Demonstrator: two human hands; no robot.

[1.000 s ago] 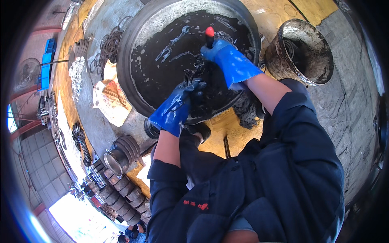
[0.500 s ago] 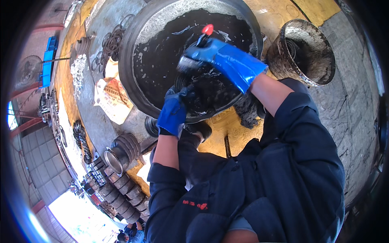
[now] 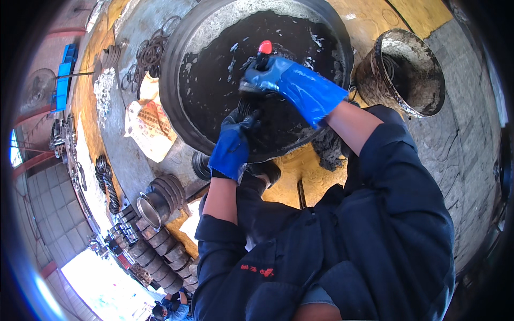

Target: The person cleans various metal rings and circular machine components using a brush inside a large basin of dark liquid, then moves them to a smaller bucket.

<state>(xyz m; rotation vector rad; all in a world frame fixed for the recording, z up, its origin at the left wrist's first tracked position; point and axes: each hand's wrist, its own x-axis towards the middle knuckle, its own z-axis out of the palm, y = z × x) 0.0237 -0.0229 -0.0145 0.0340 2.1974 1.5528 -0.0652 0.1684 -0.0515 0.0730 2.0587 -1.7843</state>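
Over a wide round basin (image 3: 170, 85) of dark liquid, both my hands work in blue rubber gloves. My right hand (image 3: 267, 72) is closed round a brush (image 3: 264, 48) with a red-tipped black handle; its blurred head points toward my left hand. Just below it, my left hand (image 3: 235, 128) grips a bundle of dark metal rings (image 3: 246, 108), seen as fine parallel ridges. The brush head is at the upper end of the rings; blur hides whether they touch. Fingers of the left glove are wet and dark, and the lower part of the rings is hidden.
A stained bucket (image 3: 369, 75) with rings inside stands right of the basin. Left lie loose rings (image 3: 150, 53) and a printed sack (image 3: 149, 125). Nearer are a metal pot (image 3: 152, 208) and stacked cylinders (image 3: 160, 257). Dark rags (image 3: 327, 150) lie by the basin's near rim.
My right hand and the brush have shifted slightly, with the red handle end tipping left and down. The left hand still grips the rings, now more plainly visible. The liquid's surface patches have moved.
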